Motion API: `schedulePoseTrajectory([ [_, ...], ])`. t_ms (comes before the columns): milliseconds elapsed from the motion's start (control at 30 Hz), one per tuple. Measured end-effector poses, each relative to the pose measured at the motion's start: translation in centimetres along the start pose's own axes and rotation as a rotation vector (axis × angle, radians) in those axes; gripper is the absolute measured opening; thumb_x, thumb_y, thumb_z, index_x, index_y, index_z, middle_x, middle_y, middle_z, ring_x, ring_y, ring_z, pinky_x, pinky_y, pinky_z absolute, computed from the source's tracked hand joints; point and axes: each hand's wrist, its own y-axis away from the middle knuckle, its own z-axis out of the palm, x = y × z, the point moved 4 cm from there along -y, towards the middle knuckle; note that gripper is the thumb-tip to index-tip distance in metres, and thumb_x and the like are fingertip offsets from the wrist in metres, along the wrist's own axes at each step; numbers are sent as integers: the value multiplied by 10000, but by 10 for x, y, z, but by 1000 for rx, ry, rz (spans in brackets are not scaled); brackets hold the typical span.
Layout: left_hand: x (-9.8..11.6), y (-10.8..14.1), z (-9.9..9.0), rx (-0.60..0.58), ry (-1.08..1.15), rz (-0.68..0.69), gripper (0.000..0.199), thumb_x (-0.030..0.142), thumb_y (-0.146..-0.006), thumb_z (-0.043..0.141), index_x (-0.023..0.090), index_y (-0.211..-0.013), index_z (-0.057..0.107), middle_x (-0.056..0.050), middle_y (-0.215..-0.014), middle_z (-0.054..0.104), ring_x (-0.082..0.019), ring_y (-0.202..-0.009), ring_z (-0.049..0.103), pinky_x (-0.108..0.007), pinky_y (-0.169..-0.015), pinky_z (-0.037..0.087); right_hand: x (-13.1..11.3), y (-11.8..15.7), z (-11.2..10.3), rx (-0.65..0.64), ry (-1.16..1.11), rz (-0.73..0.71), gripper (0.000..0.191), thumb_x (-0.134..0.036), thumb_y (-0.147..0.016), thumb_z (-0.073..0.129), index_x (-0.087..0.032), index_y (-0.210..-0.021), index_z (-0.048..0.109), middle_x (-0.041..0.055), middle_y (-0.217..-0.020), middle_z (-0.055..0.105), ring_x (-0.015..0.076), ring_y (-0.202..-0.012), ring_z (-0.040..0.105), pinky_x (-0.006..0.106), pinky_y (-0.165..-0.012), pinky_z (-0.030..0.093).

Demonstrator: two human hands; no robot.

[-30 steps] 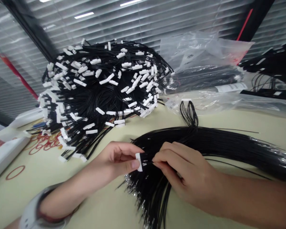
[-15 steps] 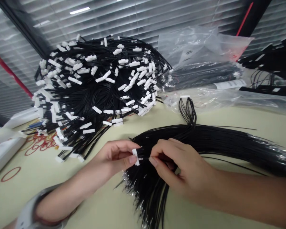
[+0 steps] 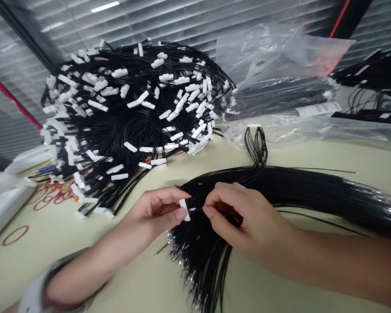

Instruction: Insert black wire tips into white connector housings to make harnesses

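A small white connector (image 3: 184, 210) is pinched between the thumb and fingers of my left hand (image 3: 164, 211), with black wires running out of its right side. Just right of it, my right hand (image 3: 236, 213) pinches a thin black wire (image 3: 198, 209) whose metal tip points at the connector, a small gap showing between them. Under both hands lies a thick bundle of loose black wires (image 3: 299, 187), its bare silvery ends fanned out at the lower middle and at the far right.
Behind, a large heap of black cables with white connectors (image 3: 137, 121) covers the back left. Clear plastic bags (image 3: 273, 91) lie at the back right. Red rubber bands (image 3: 60, 193) and a white box (image 3: 11, 204) are at the left. One wired connector (image 3: 254, 125) stands behind the bundle.
The wire tip in my right hand has moved slightly back from the connector, so more of the metal end shows. The whole view has shifted a little.
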Motion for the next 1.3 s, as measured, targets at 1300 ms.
schedulePoseTrajectory([
  [1300, -4, 1, -2, 31, -5, -27, 168, 177, -705, 675, 197, -870, 649, 35, -685, 658, -79, -638, 549, -162, -597, 397, 0, 1, 2, -31, 22, -85, 101, -128, -772, 497, -151, -675, 513, -54, -621, 513, 51, -550, 398, 224, -597, 289],
])
